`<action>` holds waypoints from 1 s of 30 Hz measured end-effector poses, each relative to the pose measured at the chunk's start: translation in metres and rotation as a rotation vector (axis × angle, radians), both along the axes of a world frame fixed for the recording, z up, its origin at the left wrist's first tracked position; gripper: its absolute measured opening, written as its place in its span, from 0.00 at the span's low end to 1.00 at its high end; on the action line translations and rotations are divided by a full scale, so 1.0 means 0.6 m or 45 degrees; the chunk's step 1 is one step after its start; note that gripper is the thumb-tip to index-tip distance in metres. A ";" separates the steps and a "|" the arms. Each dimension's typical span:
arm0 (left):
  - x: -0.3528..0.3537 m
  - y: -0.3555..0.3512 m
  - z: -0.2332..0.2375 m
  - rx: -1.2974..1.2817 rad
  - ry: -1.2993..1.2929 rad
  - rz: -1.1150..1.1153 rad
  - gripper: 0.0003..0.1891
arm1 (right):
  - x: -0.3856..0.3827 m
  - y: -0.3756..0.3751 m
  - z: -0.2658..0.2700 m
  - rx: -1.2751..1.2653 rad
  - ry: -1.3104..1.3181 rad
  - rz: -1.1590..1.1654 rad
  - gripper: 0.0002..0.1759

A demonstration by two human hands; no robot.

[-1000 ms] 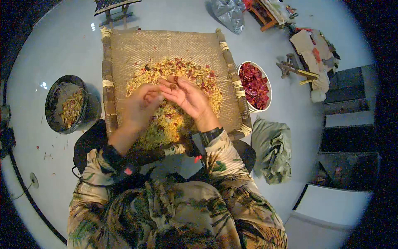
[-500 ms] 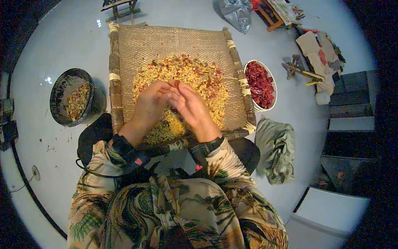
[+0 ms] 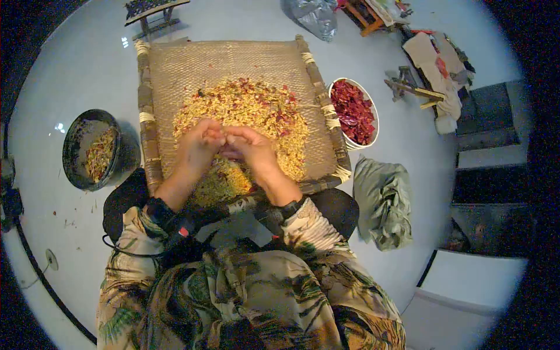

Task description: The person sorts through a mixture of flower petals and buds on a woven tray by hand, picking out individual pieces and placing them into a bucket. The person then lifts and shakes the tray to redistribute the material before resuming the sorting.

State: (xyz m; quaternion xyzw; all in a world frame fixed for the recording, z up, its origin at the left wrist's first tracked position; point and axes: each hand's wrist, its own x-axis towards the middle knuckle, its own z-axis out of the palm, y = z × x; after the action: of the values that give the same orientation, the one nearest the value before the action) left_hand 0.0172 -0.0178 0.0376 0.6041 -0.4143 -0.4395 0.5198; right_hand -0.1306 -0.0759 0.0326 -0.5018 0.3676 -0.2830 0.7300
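Note:
My left hand point(image 3: 199, 144) and my right hand point(image 3: 252, 153) meet at the fingertips above a heap of yellow seeds and flakes point(image 3: 245, 108). The fingers of both are curled and pinched together. A small reddish bit seems to show under the right fingers, but its kind cannot be made out. Dark red scraps are mixed through the heap, mostly on its far side. It lies on a woven mat point(image 3: 227, 58) stretched in a wooden pole frame point(image 3: 147, 131), close in front of my knees.
On the right stands a white bucket point(image 3: 374, 119) full of dark red dried pieces point(image 3: 352, 112). A crumpled green-grey sack point(image 3: 382, 201) lies nearer me. At left is a black bucket point(image 3: 119, 157) holding dry scraps point(image 3: 100, 154). Farther off are a low stool point(image 3: 153, 9) and a plastic bag point(image 3: 315, 17).
Both hands have drawn a little nearer me. My right fingers, stretched out before with a reddish-brown bit at the tips, are now curled against the left. The whole view has shifted slightly.

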 end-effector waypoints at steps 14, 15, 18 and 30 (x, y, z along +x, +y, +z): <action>-0.016 0.037 0.038 -0.013 -0.019 -0.097 0.11 | -0.228 -0.199 0.117 0.070 -0.668 -0.978 0.15; -0.016 0.037 0.034 -0.038 -0.023 -0.093 0.11 | -0.234 -0.218 0.112 0.186 -0.740 -1.083 0.16; -0.018 0.038 0.042 -0.017 -0.073 -0.071 0.11 | -0.221 -0.281 0.052 0.057 -0.324 -0.791 0.15; -0.003 0.034 0.067 -0.014 -0.210 -0.069 0.09 | -0.123 -0.383 -0.092 -1.069 1.975 0.053 0.19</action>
State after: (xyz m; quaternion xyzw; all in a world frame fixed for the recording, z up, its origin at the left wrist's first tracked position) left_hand 0.0156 0.0025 0.0775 0.6239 -0.4745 -0.3999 0.4750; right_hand -0.2042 -0.3055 -0.0228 -0.7861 0.6158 0.0390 0.0353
